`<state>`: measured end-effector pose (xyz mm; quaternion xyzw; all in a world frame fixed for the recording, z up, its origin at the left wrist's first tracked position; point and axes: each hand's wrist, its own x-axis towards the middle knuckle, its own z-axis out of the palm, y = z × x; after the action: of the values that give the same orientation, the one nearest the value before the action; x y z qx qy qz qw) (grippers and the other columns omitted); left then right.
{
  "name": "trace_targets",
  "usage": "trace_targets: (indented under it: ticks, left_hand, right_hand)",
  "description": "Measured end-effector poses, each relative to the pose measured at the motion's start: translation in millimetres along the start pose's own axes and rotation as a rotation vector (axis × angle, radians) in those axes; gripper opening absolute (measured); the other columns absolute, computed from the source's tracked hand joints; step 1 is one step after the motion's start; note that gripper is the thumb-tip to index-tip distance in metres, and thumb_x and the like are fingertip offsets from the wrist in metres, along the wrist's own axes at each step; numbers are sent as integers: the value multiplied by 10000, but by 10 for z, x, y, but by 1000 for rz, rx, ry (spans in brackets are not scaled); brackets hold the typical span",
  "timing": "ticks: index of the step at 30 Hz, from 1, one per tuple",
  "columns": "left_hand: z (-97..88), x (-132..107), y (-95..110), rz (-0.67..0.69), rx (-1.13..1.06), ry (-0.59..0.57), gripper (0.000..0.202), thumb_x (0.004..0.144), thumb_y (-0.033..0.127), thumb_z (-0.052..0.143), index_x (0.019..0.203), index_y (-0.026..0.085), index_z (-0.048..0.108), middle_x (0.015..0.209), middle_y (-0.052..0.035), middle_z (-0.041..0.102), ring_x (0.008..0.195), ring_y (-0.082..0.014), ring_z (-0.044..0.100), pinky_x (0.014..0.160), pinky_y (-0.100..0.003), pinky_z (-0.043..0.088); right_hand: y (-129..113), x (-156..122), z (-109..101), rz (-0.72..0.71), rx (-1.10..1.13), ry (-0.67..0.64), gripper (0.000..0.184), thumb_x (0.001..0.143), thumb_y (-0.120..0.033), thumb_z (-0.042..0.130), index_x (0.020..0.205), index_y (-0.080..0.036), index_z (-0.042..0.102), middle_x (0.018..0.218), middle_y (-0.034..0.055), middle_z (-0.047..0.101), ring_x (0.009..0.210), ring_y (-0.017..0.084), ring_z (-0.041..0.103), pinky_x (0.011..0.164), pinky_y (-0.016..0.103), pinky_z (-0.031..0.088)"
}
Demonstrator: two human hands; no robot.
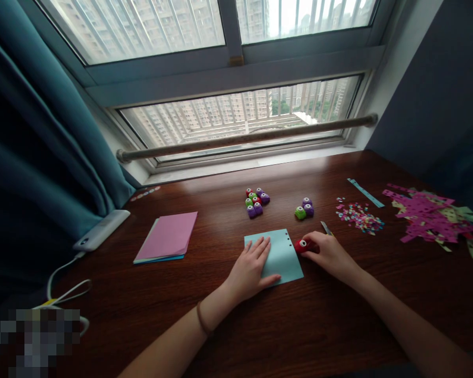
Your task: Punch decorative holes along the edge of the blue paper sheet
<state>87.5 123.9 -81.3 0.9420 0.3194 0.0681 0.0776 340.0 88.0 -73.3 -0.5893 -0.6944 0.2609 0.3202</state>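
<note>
My left hand (253,266) lies flat with fingers spread on a light blue sheet of paper (281,262), pressing it to the table. Several small holes run along the upper part of the sheet's right edge. At that edge my right hand (328,253) grips a small red craft punch (300,246) between thumb and fingers. The punch meets the paper's edge; whether the sheet sits in its slot I cannot tell. Just beyond the right hand lies a craft knife (326,228), partly hidden by it.
Several coloured punches (255,202) stand in a cluster, with a green punch (300,212) and two purple ones farther right. Confetti (360,216), a punched blue strip (366,192) and a heap of paper strips (429,212) lie right. Left are stacked coloured sheets (167,235) and a white power strip (102,230).
</note>
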Motion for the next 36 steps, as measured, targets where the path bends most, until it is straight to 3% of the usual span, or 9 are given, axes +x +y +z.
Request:
trace_targets:
  ticks: [18,27,36]
  left_hand:
    - [5,0,-2,-16,14,-1,835,796,668,382,1383,93,236,1440,-128,189,1333,-268,153,1072,-454,183]
    - [21,-3,2,-15,16,10,826,801,680,348,1378,97,254,1438,-129,197,1333,-277,143,1073,-476,158]
    - [-3,1,10,-28,20,-18,832,803,684,336,1383,95,240,1447,-103,175,1339,-265,123,1076,-477,142]
  right_hand:
    - [19,3,32,-14,-73,-46,174,676,-208,728,780,-182,591,771,3,563,696,158,537,630,276,433]
    - [-95,-2,11,-41,106,-114,135,715,-189,669,844,-198,630,843,8,609,774,160,568,688,266,454]
    - [-84,-1,48,-41,157,-91,100,749,-197,643,848,-196,640,847,4,621,773,149,575,673,254,460]
